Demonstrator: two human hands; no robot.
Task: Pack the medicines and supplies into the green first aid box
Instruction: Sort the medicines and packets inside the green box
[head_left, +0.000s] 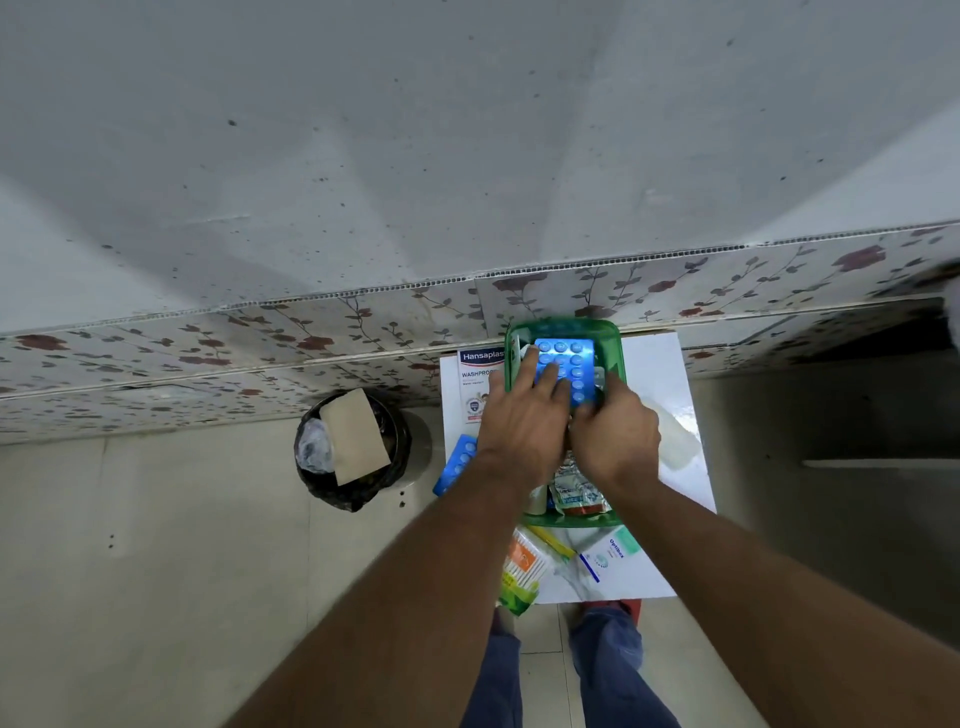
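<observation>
- I see my left hand (524, 415) flat on a blue blister strip of round tablets (569, 364), fingers spread over its near half.
- My right hand (615, 431) is curled at the strip's near right edge, touching it.
- The strip lies in the far end of the green plastic first aid box (618, 343), which sits on a small white table (660, 364).
- A crinkled foil sachet (576, 488) lies in the box's near end.
- A white Hansaplast carton (475, 384) lies just left of the box; a second blue blister strip (454, 465) overhangs the table's left edge.
- A white Optibex carton (608, 558) and a pack of cotton buds (522, 564) lie near me.
- A black-lined bin holding brown cardboard (353, 449) stands on the floor to the left.
</observation>
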